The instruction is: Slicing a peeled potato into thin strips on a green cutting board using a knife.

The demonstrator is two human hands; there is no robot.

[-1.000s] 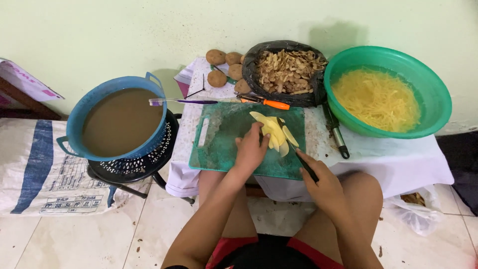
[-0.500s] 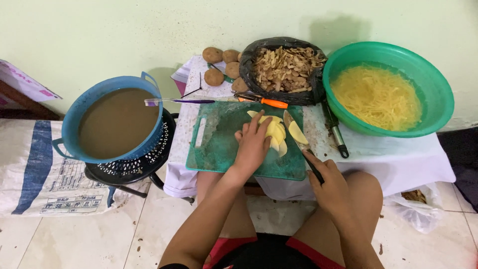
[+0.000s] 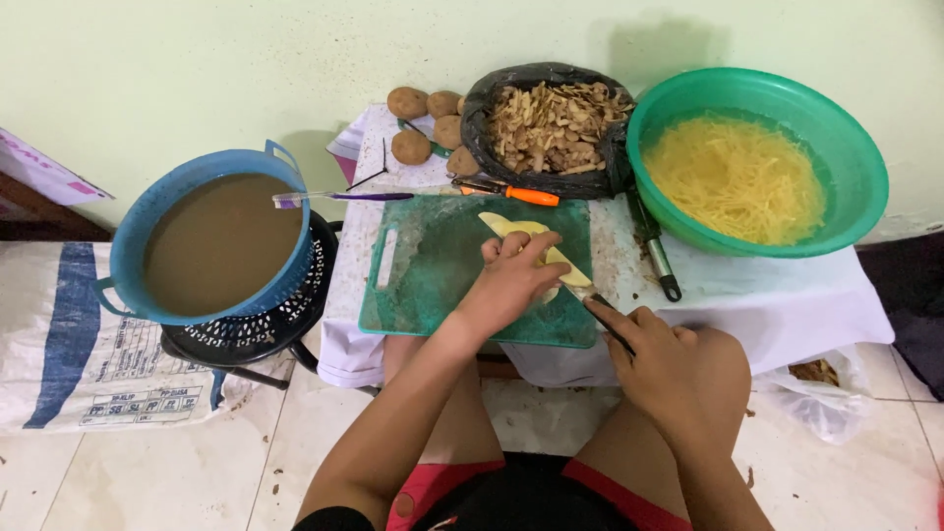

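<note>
Pressing our left hand (image 3: 513, 275) down, fingers curled, we hold the peeled potato slices (image 3: 526, 236) on the green cutting board (image 3: 433, 285) at the counter's near edge. Our right hand (image 3: 678, 369) is wrapped tight around the knife (image 3: 590, 295), its blade touching the slices beside the left fingers. Beyond the board sit a black bag of peelings (image 3: 551, 123) and a green basin of potato strips (image 3: 747, 162).
</note>
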